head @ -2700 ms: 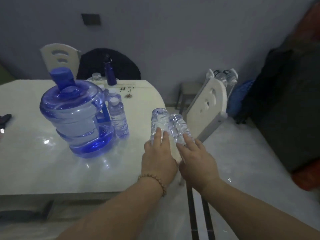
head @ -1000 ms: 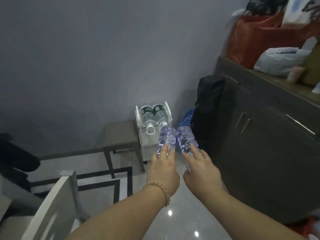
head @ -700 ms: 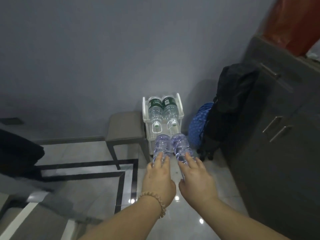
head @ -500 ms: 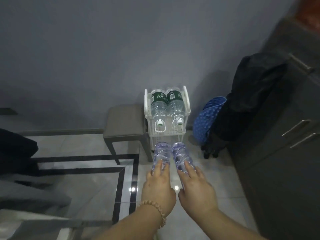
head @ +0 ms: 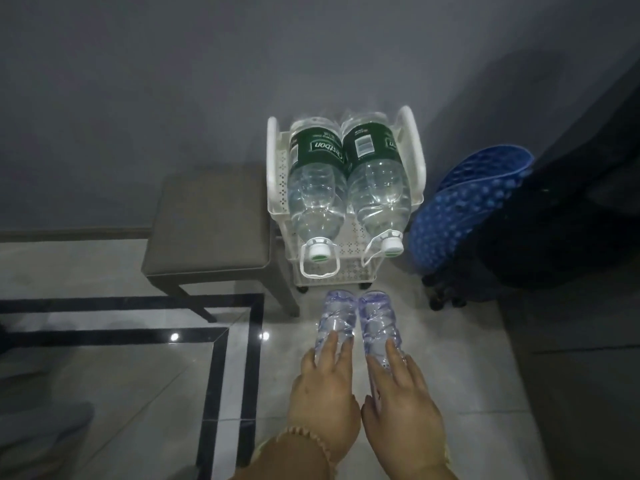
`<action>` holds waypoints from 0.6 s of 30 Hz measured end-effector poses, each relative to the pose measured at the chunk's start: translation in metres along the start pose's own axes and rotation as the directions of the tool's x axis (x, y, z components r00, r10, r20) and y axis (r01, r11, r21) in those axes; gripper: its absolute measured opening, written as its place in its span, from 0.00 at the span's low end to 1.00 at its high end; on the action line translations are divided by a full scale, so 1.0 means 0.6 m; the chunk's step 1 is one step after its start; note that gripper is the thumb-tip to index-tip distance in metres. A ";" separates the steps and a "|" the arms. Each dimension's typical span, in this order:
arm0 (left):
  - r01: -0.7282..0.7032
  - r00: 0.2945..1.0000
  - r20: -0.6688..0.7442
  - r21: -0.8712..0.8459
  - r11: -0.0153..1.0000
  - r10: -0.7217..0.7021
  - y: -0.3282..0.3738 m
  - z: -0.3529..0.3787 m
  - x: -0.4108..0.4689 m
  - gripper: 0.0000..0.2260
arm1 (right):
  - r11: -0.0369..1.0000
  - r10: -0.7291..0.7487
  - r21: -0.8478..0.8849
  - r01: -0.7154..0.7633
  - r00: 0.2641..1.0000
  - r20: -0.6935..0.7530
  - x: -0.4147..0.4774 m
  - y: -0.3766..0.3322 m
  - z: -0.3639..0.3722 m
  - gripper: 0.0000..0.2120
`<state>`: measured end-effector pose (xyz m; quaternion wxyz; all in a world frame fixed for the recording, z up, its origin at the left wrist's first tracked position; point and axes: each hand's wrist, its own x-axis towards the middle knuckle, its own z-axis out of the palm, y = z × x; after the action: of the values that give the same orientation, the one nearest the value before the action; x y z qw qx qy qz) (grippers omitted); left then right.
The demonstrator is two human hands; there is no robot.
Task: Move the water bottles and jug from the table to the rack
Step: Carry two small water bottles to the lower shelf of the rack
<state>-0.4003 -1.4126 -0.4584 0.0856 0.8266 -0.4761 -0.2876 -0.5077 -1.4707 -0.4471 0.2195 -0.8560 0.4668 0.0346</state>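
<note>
Against the picture from half a second before, the white rack now fills more of the upper centre of the frame. The grey cabinet with handles at the right edge has slid out of sight.

The left hand grips the left small bottle and the right hand grips the right small bottle, as before. Fingers lie curled over each bottle's near end. Both bottles lie level, side by side and touching, in the lower centre, with their bases pointing up the frame at the rack. The bases now sit just below the rack's lowest front edge, where earlier a wider strip of floor lay between them.

On the top shelf two large bottles with green labels lie side by side and fill its width. Their white caps hang past the front edge. Below the caps a strip of a lower perforated shelf shows bare.

A grey stool stands just beside the rack's left rail. A blue knobbed mat leans near its right rail, against a black bag. Pale floor tile lies open to the right of the hands, and black floor stripes run to their left.
</note>
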 end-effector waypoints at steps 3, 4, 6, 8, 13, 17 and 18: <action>0.028 0.998 -0.062 -0.022 0.999 -0.030 -0.013 0.069 0.075 0.34 | 0.996 -0.087 -0.020 0.086 0.994 -0.066 0.074 0.063 0.063 0.33; 0.030 0.996 -0.086 -0.022 0.999 -0.031 -0.018 0.091 0.105 0.34 | 0.995 -0.102 -0.020 0.101 0.991 -0.089 0.102 0.083 0.082 0.33; 0.027 0.988 -0.150 -0.036 0.999 -0.032 -0.023 0.119 0.157 0.33 | 0.989 -0.147 -0.024 0.145 0.981 -0.130 0.150 0.110 0.111 0.33; -0.017 0.964 -0.267 -0.031 0.999 0.008 -0.027 0.144 0.210 0.33 | 0.982 -0.191 -0.035 0.188 0.964 -0.183 0.198 0.130 0.135 0.32; -0.135 0.829 -0.545 0.027 0.990 0.128 -0.046 0.188 0.354 0.33 | 0.970 -0.243 -0.099 0.223 0.913 -0.328 0.323 0.161 0.188 0.28; -0.086 0.816 -0.556 0.151 0.985 0.156 -0.073 0.199 0.445 0.34 | 0.959 -0.282 -0.148 0.241 0.872 -0.402 0.393 0.165 0.217 0.26; -0.060 0.822 -0.545 0.204 0.977 0.164 -0.081 0.198 0.468 0.34 | 0.955 -0.294 -0.151 0.254 0.864 -0.408 0.411 0.165 0.223 0.26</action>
<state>-0.3237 -1.6062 -0.6867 0.1640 0.8491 -0.5019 0.0159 -0.4303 -1.6556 -0.6668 0.0752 -0.9095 0.3747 -0.1633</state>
